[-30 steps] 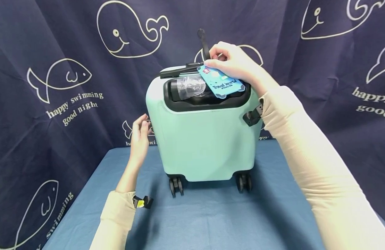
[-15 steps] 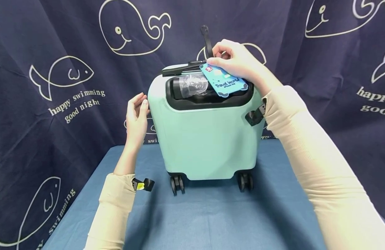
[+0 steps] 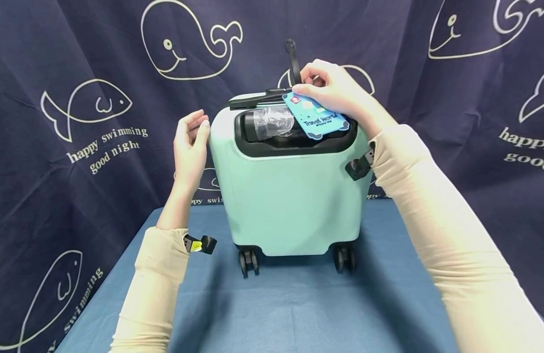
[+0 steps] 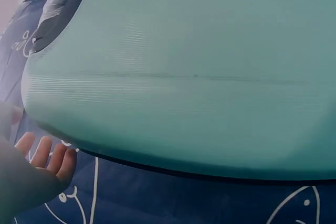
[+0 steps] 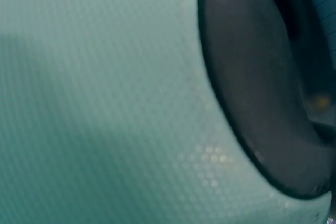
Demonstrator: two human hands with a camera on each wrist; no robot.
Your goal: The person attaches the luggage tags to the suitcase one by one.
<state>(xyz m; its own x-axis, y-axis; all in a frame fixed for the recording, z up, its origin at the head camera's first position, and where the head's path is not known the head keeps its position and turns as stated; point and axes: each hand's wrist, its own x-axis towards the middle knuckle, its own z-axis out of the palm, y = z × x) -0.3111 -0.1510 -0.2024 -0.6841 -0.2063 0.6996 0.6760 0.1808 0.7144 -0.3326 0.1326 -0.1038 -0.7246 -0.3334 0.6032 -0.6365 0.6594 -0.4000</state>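
Observation:
A mint-green suitcase (image 3: 289, 206) stands upright on its wheels in the head view. At its top, my right hand (image 3: 335, 90) pinches the strap end of a blue luggage tag (image 3: 316, 115) printed "Travel World". A black strap (image 3: 293, 61) sticks up beside those fingers, and its join with the tag is covered by them. My left hand (image 3: 190, 149) is beside the suitcase's upper left edge, its fingers loosely bent and holding nothing. In the left wrist view its fingers (image 4: 52, 156) are near the shell's edge; contact is unclear.
The suitcase's black recess (image 3: 294, 147) holds a bar partly wrapped in clear plastic (image 3: 273, 121). A black handle (image 3: 254, 100) lies across the top. Blue cloth (image 3: 294, 304) covers the table, and a navy curtain (image 3: 99, 59) hangs behind.
My left hand has risen along the suitcase's left side to near its upper edge. The right hand keeps its pinch at the luggage tag, almost still.

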